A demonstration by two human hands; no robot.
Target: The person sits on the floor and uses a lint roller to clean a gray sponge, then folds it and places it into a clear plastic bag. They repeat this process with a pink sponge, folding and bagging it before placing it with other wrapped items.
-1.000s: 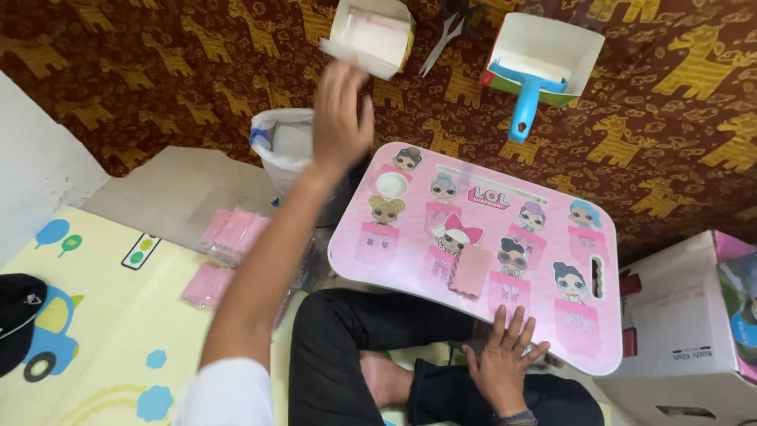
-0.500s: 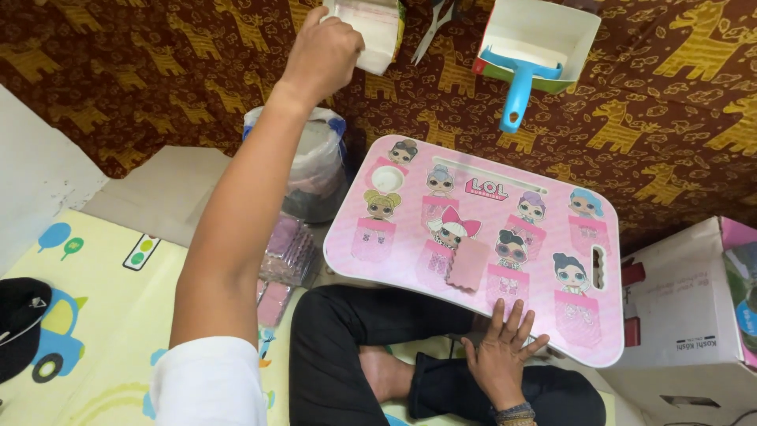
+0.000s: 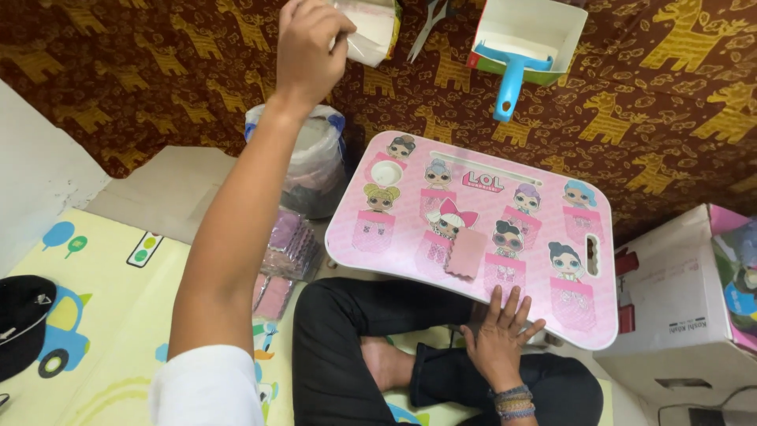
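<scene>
My left hand (image 3: 309, 49) is stretched far forward, its fingers closed on the edge of a white carton (image 3: 372, 30) that lies on the brown patterned cloth. My right hand (image 3: 501, 335) rests open over my lap, fingertips touching the near edge of a pink lap table (image 3: 394, 229) printed with doll figures. A small pink scalloped piece (image 3: 466, 252) lies on that table, just beyond my right fingers.
A blue-handled brush (image 3: 512, 75) sits in a white tray (image 3: 558, 22) at the back, with scissors (image 3: 430, 20) beside it. A tied plastic bag (image 3: 314, 162) and stacked pink packets (image 3: 288, 244) lie left of the table. A cardboard box (image 3: 678, 300) stands right; a black cap (image 3: 22, 319) lies left.
My left hand has reached further forward and closed on the white carton. My right hand has stayed at the table's near edge.
</scene>
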